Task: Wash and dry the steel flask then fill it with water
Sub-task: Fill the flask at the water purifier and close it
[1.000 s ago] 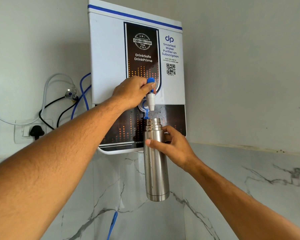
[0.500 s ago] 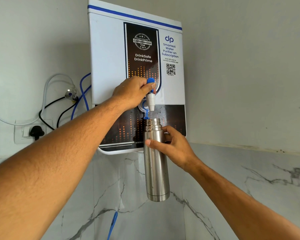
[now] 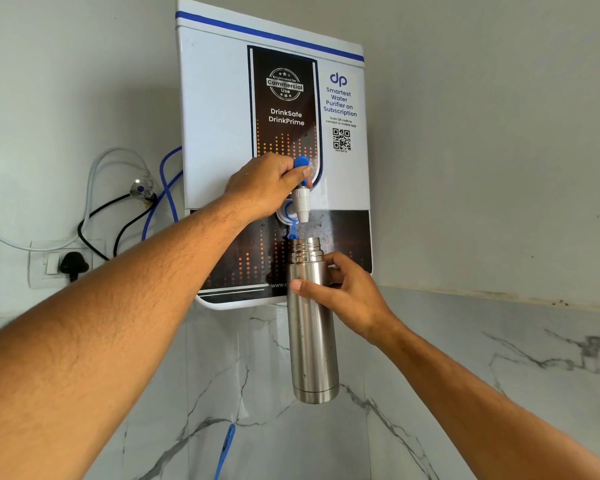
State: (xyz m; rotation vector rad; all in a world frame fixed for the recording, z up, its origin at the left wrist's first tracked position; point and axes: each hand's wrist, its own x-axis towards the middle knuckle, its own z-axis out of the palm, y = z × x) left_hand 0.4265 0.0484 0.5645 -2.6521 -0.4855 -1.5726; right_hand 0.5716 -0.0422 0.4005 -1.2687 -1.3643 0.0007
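At centre frame, the steel flask [image 3: 312,334] is held upright under the purifier spout [image 3: 302,206], the right hand [image 3: 347,296] curling its fingers round it, the left hand [image 3: 267,188] pinching the blue lever [image 3: 300,163]: this looks like the filling step, and the next move should be releasing the lever before overflow.

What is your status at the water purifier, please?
Left hand gripping blue tap lever. Right hand holding steel flask, uncapped, upright under the spout, water running in. Nothing blocking.
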